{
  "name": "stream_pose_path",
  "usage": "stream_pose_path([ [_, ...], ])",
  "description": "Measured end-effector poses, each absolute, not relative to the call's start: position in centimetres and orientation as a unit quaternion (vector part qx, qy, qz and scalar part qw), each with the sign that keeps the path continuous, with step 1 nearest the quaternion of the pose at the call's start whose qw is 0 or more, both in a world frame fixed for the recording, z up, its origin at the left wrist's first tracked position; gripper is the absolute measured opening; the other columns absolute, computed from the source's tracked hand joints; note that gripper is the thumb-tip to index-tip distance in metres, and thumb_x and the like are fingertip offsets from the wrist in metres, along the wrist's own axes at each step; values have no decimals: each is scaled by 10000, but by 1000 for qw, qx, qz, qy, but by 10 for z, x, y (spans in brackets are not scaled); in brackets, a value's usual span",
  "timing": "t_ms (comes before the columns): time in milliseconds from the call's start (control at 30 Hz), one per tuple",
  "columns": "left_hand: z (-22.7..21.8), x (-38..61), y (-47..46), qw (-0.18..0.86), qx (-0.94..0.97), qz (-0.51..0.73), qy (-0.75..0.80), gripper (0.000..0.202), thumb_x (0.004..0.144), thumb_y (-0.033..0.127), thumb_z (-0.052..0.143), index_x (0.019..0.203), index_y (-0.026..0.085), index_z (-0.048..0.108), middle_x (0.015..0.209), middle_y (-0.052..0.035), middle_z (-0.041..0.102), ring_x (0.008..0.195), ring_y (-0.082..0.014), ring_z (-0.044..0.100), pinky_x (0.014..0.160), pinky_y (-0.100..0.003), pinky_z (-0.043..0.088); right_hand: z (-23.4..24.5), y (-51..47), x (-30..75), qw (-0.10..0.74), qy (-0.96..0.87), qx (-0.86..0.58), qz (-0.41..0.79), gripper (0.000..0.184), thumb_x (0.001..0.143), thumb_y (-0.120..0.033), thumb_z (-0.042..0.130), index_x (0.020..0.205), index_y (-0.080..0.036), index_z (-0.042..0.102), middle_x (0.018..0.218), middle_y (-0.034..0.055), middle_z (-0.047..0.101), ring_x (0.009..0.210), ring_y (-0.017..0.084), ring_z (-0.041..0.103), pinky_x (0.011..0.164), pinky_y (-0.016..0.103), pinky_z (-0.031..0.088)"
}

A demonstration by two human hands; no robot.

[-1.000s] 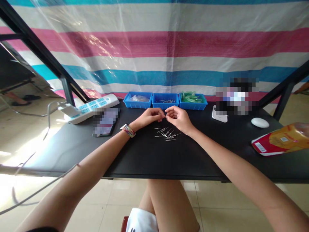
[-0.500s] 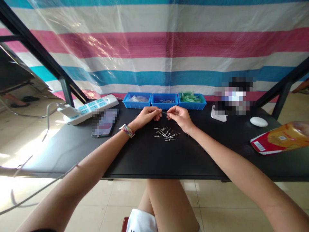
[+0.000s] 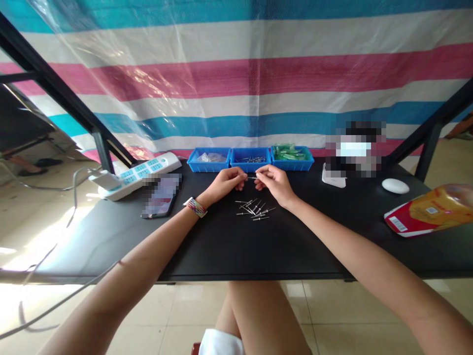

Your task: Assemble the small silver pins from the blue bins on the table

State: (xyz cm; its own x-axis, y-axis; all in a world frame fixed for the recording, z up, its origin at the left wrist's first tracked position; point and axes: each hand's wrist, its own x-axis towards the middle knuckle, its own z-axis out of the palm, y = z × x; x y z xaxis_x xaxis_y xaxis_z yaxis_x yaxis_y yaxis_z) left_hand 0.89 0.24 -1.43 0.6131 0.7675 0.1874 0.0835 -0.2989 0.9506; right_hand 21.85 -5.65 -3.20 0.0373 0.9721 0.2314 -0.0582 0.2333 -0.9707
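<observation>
Both hands meet above the middle of the black table (image 3: 229,246). My left hand (image 3: 227,180) and my right hand (image 3: 271,181) each pinch one end of a thin metal pin (image 3: 252,177), held level between the fingertips. Just below the hands, several more metal pins (image 3: 254,209) lie scattered on the table. A beaded band circles my left wrist (image 3: 195,207).
Three blue bins stand at the back: a left bin (image 3: 209,160) with a clear bag, a middle bin (image 3: 252,159) with metal pins, a right bin (image 3: 292,155) with green parts. A power strip (image 3: 136,170) and phone (image 3: 160,196) lie left; a white mouse (image 3: 395,186) and red-orange packet (image 3: 430,212) right.
The hands drew slightly apart, so a pin now shows stretched between the fingertips. The camera tilted up a little, shifting the whole scene lower in the picture.
</observation>
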Motion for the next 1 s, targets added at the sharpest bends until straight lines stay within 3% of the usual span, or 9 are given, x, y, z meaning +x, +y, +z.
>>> stream_pose_path([
  [233,-18,8,4,490,740,338,313,521,928,660,723,805,155,689,652,-20,677,587,-117,620,597,-221,499,-27,-60,219,586,-529,-408,459,365,733,-442,917,856,-203,669,769,6,737,685,180,733,661,316,613],
  [400,-16,9,3,499,735,338,311,531,937,671,698,814,154,687,642,-30,670,591,-130,621,602,-235,505,-26,-57,221,578,-545,-422,436,321,731,-411,892,799,-208,653,756,0,720,656,170,709,647,319,617],
  [500,-17,9,4,522,704,364,316,497,946,654,680,864,164,674,634,-20,653,577,-142,624,581,-246,509,-22,-51,224,615,-527,-434,396,290,745,-401,874,782,-215,654,716,-6,701,664,178,719,675,331,638],
  [633,-17,9,4,529,686,386,316,449,947,607,680,871,165,671,635,-12,635,562,-141,620,566,-248,509,-15,-45,234,652,-477,-433,400,336,751,-427,869,969,-204,743,1014,76,806,724,194,770,704,360,674],
  [700,-17,9,4,528,686,386,319,432,949,588,679,863,165,674,636,-15,637,562,-142,622,566,-248,510,-13,-45,239,634,-484,-458,392,375,777,-430,837,1068,-203,771,1084,90,811,622,169,737,569,321,629],
  [800,-17,8,3,527,685,386,320,410,951,566,680,861,166,676,635,-19,643,566,-144,623,567,-247,508,-13,-50,242,592,-536,-501,334,262,840,-385,749,1003,-187,804,855,45,779,458,116,602,423,257,462],
  [867,-17,8,3,530,686,383,320,407,952,560,679,861,164,677,626,-20,643,565,-143,616,569,-245,506,-13,-54,239,549,-589,-493,330,187,854,-331,709,912,-182,807,739,18,730,446,105,544,431,252,411],
  [1000,-17,8,3,528,689,381,318,419,945,567,681,852,158,686,625,-20,638,574,-143,613,571,-245,504,-14,-66,224,421,-736,-420,323,85,815,-200,725,816,-192,809,767,13,712,579,120,563,547,261,427],
])
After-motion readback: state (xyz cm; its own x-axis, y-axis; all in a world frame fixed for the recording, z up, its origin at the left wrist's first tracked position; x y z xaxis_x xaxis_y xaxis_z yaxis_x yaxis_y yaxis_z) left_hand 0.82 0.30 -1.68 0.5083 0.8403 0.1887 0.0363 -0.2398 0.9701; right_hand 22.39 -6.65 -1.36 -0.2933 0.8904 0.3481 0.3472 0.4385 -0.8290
